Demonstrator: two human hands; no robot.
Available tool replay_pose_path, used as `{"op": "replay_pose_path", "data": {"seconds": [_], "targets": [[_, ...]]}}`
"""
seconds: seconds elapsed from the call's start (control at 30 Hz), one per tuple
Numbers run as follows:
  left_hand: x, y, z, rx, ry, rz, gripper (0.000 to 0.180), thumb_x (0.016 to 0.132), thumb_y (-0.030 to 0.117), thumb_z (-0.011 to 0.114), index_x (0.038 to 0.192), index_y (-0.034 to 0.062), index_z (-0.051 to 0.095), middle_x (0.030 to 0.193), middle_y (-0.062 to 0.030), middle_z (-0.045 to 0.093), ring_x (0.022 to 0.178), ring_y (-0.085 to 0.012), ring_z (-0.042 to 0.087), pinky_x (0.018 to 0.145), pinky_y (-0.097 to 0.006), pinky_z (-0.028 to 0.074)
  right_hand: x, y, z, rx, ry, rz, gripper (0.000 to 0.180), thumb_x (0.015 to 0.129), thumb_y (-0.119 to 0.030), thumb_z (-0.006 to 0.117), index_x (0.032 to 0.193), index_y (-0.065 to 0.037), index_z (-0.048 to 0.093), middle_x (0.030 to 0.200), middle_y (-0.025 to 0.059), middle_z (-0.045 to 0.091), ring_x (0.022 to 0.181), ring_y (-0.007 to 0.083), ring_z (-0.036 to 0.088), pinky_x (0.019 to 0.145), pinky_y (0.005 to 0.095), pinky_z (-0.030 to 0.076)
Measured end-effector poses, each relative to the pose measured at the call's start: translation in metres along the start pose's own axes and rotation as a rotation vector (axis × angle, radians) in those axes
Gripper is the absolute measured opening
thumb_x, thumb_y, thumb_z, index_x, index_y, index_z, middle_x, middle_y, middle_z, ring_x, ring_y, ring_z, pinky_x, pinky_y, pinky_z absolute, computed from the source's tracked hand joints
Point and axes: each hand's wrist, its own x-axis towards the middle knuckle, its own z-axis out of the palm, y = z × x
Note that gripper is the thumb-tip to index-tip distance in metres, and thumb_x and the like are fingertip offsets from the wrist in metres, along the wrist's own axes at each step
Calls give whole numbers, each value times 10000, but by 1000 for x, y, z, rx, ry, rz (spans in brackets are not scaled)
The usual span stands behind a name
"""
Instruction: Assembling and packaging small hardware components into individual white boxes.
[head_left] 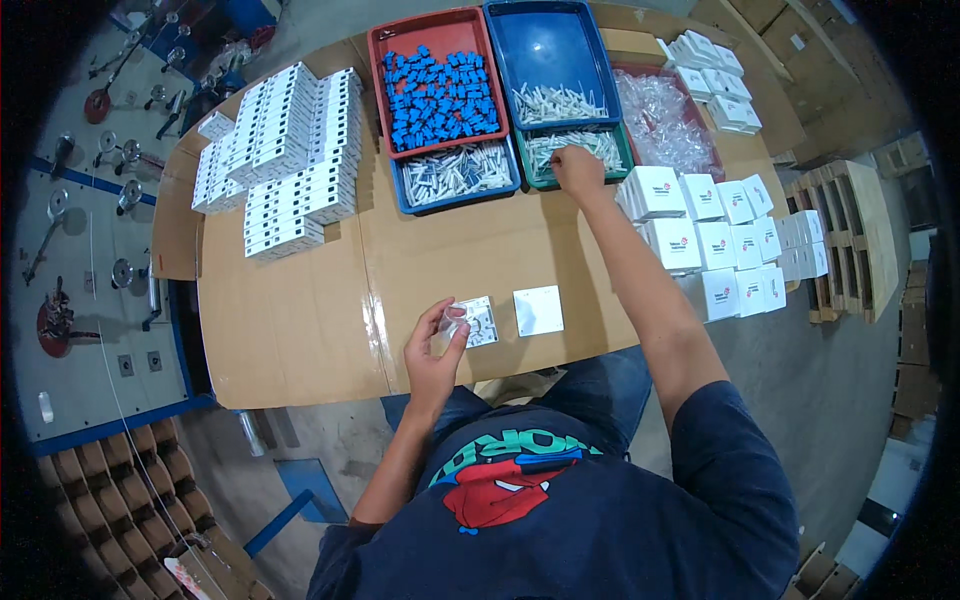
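Observation:
My left hand (pixel 434 358) is closed round a small clear plastic bag (pixel 455 317) near the front edge of the table. Touching or just beside that bag lies a white square frame (pixel 481 321) with an open, detailed middle. To its right is a plain white square plate (pixel 539 311), flat on the cardboard. My right hand (pixel 579 171) reaches far forward to the green tray (pixel 540 178), which holds many small pale parts (pixel 600 147). Its fingers are pinched together over these parts; what they grip is hidden.
Red tray (pixel 378 90) of blue connectors, blue tray (pixel 411 207) of white plugs and a larger blue tray (pixel 545 50) stand at the back. Clear bags (pixel 660 120) fill another red tray. White boxes (pixel 290 150) are stacked left, more boxes (pixel 715 240) right, beside my right arm.

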Motion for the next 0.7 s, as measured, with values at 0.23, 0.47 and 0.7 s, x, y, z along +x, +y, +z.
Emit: {"op": "replay_pose_path", "data": {"seconds": [0.23,0.47,0.7], "targets": [[2,-1,3,1,-15,8,387,934,30,715,1304,-15,611,1137,-102,702,1091,-178,646,992,-326,497,9,8,18,-42,66,6,120,866,-236,696,933,-143,729,981,124,733,932,346,707,784,495,555],[2,-1,3,11,-21,21,388,933,29,719,1305,-11,615,1130,-97,702,1079,-167,646,967,-315,509,13,16,23,-15,35,-15,122,859,-210,688,933,-118,715,928,112,737,915,340,711,771,485,552],[3,0,3,-9,-13,12,391,930,29,721,1305,-12,618,1123,-94,704,1076,-166,648,967,-318,509,8,12,8,111,29,15,165,876,-176,671,1024,-140,735,970,127,753,934,344,721,777,481,564]]}}
